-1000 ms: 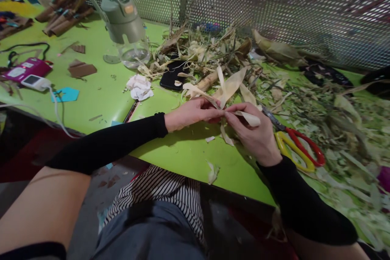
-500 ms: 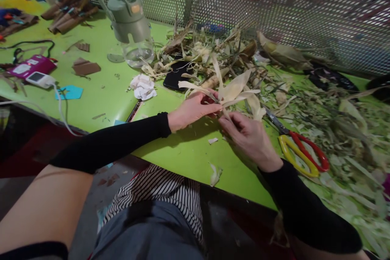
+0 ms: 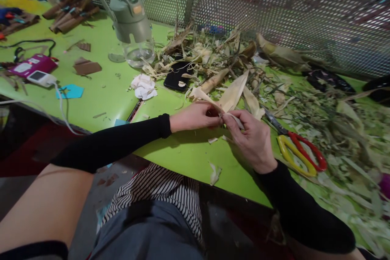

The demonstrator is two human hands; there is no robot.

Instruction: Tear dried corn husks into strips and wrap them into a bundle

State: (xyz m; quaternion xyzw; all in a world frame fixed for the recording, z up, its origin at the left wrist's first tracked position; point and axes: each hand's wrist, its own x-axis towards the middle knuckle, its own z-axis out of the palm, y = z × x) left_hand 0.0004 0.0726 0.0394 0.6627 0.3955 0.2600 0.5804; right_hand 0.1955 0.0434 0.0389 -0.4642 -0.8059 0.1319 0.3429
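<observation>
Between my two hands is a pale, dried corn husk (image 3: 234, 92), its broad pointed strips fanning up and to the left. My left hand (image 3: 199, 114) is closed on its base, thumb and fingers pinched together. Fingertip to fingertip with it, my right hand (image 3: 252, 138) pinches the husk's lower end, and a narrow strip lies along its fingers. Another pale husk piece (image 3: 253, 103) lies just behind the right hand. Scissors (image 3: 297, 150) with one red and one yellow handle rest to the right of that hand. The exact pinch point is partly hidden by the fingers.
Dried husks and scraps (image 3: 210, 53) are heaped at the back and right. A black phone (image 3: 176, 76) lies before them, beside crumpled white paper (image 3: 144, 87). A bottle (image 3: 131, 20) stands at back left, near a magenta device (image 3: 35, 66). A perforated metal screen (image 3: 243, 4) borders the green table.
My right hand has moved up against the left fingertips. Several husk strips that stuck out are now folded down or gathered, and the left hand has dropped slightly.
</observation>
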